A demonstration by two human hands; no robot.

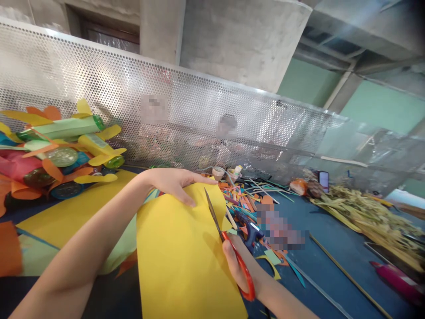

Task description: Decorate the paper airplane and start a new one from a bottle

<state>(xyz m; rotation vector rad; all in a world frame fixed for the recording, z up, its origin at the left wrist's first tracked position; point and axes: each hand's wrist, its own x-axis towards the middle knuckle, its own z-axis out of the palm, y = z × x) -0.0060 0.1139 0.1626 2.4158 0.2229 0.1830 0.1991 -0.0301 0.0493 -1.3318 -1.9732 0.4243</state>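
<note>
A large yellow paper sheet [179,252] hangs at the middle, its top edge held by my left hand [177,182], with the thumb on the near face and fingers along the top. Red-handled scissors [242,270] are in my right hand [237,261], its thumb and fingers round the handles. Their dark blades point up and left and lie against the sheet's right side, below my left fingertips. The sheet's right edge curves inward near the blades. Behind my left arm lies another yellow sheet [76,212] on the blue table [332,274].
Bottle crafts with paper fins [59,155] are piled at the left. Paper scraps [245,201], a blue glue gun [253,235] and paper cups [218,173] lie beyond my right hand. Dried husks [368,212], a phone [323,180] and a stick [345,272] are at the right. A perforated metal panel [186,115] stands behind.
</note>
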